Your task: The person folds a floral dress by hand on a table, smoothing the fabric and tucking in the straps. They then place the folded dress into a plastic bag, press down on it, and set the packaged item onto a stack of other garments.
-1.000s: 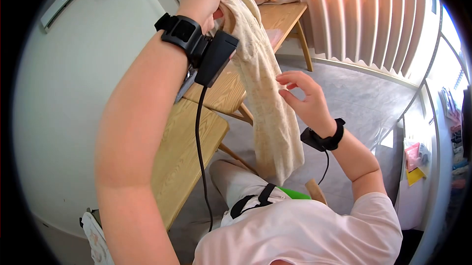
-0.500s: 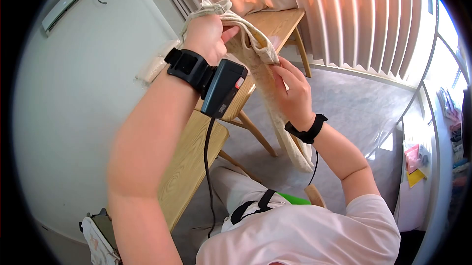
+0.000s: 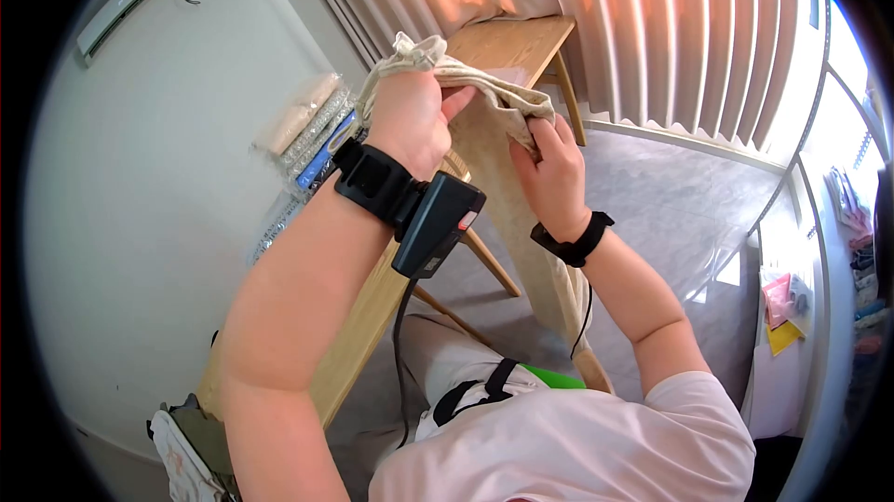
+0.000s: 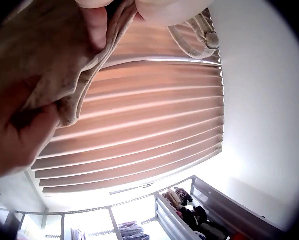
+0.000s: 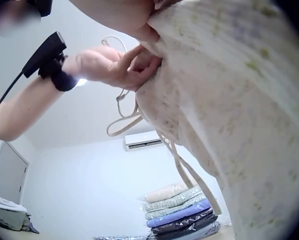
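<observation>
A long cream dress (image 3: 492, 153) with a small floral print hangs in front of me, its lower end falling beside my legs. My left hand (image 3: 413, 120) grips its top edge, fingers curled over the cloth. To the right, my right hand (image 3: 557, 181) pinches the same upper edge between thumb and fingers. A stretch of folded edge (image 4: 84, 80) runs between both hands in the left wrist view. Thin straps (image 5: 124, 125) dangle at the left hand in the right wrist view, where the printed cloth (image 5: 214, 110) fills the right side.
A wooden table (image 3: 512, 41) stands ahead by the pleated curtain (image 3: 670, 27), with another wooden surface (image 3: 363, 344) close on my left. Folded clothes in clear plastic (image 5: 182, 210) are stacked by the wall. Shelving lines the right; a bag (image 3: 191, 446) lies lower left.
The left hand has come down and slightly right with the dress. The right hand, earlier loose beside the cloth, has taken hold of its upper edge. The plastic-wrapped stack has come into view.
</observation>
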### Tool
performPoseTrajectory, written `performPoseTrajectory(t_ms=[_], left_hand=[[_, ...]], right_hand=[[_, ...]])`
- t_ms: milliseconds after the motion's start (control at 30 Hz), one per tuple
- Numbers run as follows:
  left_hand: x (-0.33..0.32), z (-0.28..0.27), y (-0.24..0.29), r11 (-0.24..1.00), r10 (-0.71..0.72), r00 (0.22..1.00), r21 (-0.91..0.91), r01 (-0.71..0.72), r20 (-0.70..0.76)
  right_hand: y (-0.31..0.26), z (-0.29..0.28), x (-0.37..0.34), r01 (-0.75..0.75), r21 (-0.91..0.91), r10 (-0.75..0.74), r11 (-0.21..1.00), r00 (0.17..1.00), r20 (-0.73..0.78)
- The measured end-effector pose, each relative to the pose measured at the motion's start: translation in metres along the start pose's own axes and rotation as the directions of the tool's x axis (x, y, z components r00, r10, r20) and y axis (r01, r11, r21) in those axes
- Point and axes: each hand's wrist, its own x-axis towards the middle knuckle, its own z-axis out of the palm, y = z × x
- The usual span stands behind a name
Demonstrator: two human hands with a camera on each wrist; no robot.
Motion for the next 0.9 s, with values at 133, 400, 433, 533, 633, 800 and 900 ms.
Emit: performPoseTrajectory(t_ms=[133, 400, 433, 533, 633, 800, 900], left_hand=[[-0.002, -0.016, -0.004, 0.999, -0.035, 0.999, 0.0, 0.035, -0.006], [-0.028, -0.075, -0.003, 0.967, -0.24, 0.968, 0.108, 0.232, 0.073], [-0.031, -0.087, 0.0, 0.924, -0.357, 0.929, 0.183, 0.335, 0.103], [-0.055, -0.105, -0.009, 0.779, -0.494, 0.869, 0.459, 0.428, 0.029], [-0.086, -0.106, -0.012, 0.626, -0.257, 0.932, 0.779, -0.042, 0.257], [-0.061, -0.112, -0.017, 0.271, 0.21, 0.8, 0.753, -0.6, 0.561], [-0.032, -0.123, -0.026, 0.254, 0.045, 0.742, 0.711, -0.656, 0.668]], right_hand=[[0.008, -0.004, -0.005, 0.018, 0.148, -0.028, 0.989, 0.997, 0.067], [0.007, -0.009, -0.012, -0.287, 0.386, 0.159, 0.877, 0.93, 0.33], [0.007, -0.009, -0.009, -0.384, 0.393, 0.211, 0.835, 0.884, 0.417], [0.006, -0.008, -0.003, -0.486, 0.4, 0.236, 0.777, 0.814, 0.531], [-0.004, -0.005, -0.003, -0.494, 0.38, 0.203, 0.782, 0.778, 0.595], [-0.021, -0.007, -0.009, -0.545, 0.373, 0.17, 0.751, 0.706, 0.688], [-0.025, -0.007, -0.018, -0.488, 0.373, 0.136, 0.789, 0.731, 0.669]])
